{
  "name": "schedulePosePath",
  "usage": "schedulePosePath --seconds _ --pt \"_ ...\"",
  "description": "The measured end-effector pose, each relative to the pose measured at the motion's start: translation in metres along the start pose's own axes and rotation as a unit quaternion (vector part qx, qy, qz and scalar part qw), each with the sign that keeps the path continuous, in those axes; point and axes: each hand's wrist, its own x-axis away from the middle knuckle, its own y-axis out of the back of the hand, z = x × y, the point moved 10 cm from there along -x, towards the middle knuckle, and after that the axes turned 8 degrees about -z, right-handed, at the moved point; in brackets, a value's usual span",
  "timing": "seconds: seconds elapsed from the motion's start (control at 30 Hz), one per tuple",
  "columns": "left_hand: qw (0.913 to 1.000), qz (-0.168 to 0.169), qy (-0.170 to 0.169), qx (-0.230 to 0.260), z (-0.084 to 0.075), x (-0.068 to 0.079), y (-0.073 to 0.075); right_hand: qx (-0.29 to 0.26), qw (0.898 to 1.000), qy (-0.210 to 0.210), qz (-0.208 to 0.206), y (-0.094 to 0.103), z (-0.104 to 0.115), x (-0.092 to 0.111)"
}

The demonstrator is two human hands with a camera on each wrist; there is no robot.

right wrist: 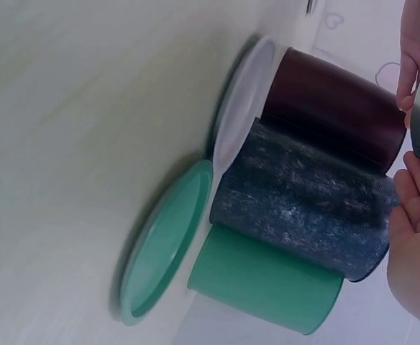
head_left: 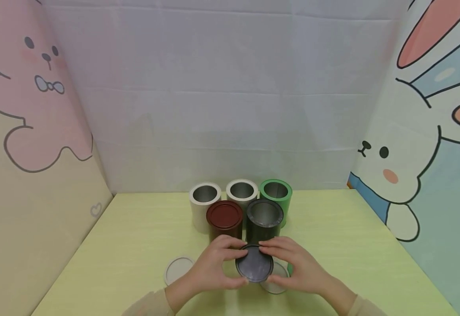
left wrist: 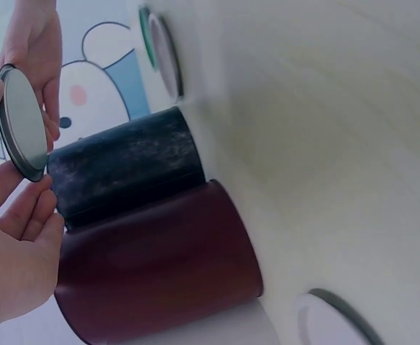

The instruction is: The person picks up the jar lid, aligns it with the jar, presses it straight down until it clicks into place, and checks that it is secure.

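Head view: the left hand (head_left: 218,265) and right hand (head_left: 298,265) are both pinching a black lid (head_left: 255,264) near the black can (head_left: 264,214). Left wrist view: a dark red can (left wrist: 160,266) is standing beside the black can. Right wrist view: a green lid (right wrist: 168,244) is lying flat.

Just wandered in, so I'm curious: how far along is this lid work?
Assuming lids go on, the dark red can, lidded, looks done. The left hand and right hand hold the black lid near the open black can. Apparently remaining: two white cans and a green can, open; two white lids and a green lid lie on the table.
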Motion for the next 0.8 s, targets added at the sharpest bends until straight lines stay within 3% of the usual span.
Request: schedulePosePath --seconds 0.3,0.53,0.8 --pt "0.9998 -0.015 0.006 -0.011 -0.003 -0.016 0.008 0.016 1.000 0.007 -0.023 0.011 -0.002 -0.008" --pt "0.9984 -0.041 -0.032 -0.023 -0.006 -0.026 0.013 0.014 0.999 -0.012 -0.030 0.016 -0.006 -0.013" --pt "0.9983 -0.046 -0.019 -0.032 -0.001 -0.040 0.013 0.026 0.999 -0.024 -0.042 0.026 -0.014 -0.020"
